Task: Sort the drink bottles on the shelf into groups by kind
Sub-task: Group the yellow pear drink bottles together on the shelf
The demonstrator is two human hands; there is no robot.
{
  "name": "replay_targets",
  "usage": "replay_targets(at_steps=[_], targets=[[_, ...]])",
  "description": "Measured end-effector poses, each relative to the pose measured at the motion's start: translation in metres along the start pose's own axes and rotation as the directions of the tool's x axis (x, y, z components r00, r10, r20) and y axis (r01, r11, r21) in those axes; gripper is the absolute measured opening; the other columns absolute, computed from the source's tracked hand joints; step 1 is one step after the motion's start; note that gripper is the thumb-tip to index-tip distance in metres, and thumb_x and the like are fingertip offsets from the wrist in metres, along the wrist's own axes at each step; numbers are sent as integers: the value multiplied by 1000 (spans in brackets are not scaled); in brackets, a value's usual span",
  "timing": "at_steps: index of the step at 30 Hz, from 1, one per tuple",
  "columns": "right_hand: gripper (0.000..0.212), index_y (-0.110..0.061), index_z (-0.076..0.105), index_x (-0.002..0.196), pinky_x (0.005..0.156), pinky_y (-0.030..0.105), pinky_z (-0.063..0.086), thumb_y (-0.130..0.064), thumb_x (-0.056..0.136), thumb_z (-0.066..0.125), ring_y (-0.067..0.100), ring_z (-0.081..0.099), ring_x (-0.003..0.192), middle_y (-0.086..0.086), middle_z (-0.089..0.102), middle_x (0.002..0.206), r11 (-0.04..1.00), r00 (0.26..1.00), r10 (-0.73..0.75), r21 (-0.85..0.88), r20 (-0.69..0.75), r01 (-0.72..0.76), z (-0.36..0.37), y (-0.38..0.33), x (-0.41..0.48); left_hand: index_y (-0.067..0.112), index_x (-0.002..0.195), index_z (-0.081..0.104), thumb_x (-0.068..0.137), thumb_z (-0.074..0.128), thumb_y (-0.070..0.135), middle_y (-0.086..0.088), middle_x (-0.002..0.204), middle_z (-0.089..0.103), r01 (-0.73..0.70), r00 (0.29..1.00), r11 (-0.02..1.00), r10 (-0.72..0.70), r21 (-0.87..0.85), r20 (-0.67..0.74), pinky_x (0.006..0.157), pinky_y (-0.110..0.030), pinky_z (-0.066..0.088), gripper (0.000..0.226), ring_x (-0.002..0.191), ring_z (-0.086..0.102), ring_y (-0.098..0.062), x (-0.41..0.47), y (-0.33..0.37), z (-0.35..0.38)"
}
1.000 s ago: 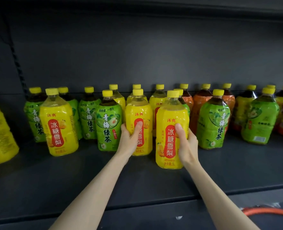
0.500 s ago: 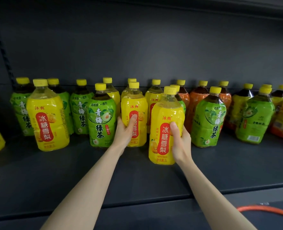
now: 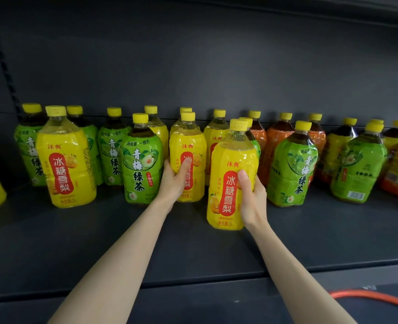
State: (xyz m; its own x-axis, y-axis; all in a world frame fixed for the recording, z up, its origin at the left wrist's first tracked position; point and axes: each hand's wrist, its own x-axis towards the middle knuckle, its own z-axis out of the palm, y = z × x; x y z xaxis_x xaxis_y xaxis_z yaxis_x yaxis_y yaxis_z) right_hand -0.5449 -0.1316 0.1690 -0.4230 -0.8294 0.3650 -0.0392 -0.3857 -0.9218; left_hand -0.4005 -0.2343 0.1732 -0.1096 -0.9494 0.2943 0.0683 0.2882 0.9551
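Nearest, gripping w/ right hand (image 3: 251,195) a yellow plastic bottle w/ red label (image 3: 228,183), upright, fwd of the rest at dark grey metal shelf (image 3: 76,242). Just behind, left hand (image 3: 173,181) wrapped round a second yellow plastic bottle (image 3: 191,148) in the row. Farther back: green-label bottles (image 3: 142,164) both sides, orange-label bottles (image 3: 275,146) rear right.
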Motion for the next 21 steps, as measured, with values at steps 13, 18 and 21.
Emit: replay_targets(at_steps=[13, 18, 21], targets=[[70, -25, 50, 129, 84, 31, 55, -66, 72, 50, 14, 67, 102, -2, 67, 116, 998, 985, 38, -61, 168, -28, 19, -4, -10, 20, 134, 44, 96, 45, 40, 11, 123, 52, -168, 986, 980, 169, 106, 6, 82, -9, 37, 44, 112, 50, -1, -50, 35, -28], [57, -26, 53, 119, 89, 24, 48, -69, 81, 53, 7, 55, 107, -4, 55, 117, 982, 974, 41, -188, 222, 2, 46, -9, -13, 28, 144, 27, 93, 36, 48, 8, 131, 50, -208, 966, 978, 199, 36, 167, 89, -22, 49, 55, 114, 53, -3, -59, 45, -22], [58, -18, 31, 123, 92, 34, 54, -51, 85, 60, 11, 57, 109, -2, 49, 121, 990, 977, 43, -142, 209, -14, 57, -9, -14, 31, 148, 17, 90, 40, 57, 2, 144, 40, -228, 964, 973, 220, 41, 153, 100, -36, 45, 68, 125, 47, -12, -56, 38, -23]])
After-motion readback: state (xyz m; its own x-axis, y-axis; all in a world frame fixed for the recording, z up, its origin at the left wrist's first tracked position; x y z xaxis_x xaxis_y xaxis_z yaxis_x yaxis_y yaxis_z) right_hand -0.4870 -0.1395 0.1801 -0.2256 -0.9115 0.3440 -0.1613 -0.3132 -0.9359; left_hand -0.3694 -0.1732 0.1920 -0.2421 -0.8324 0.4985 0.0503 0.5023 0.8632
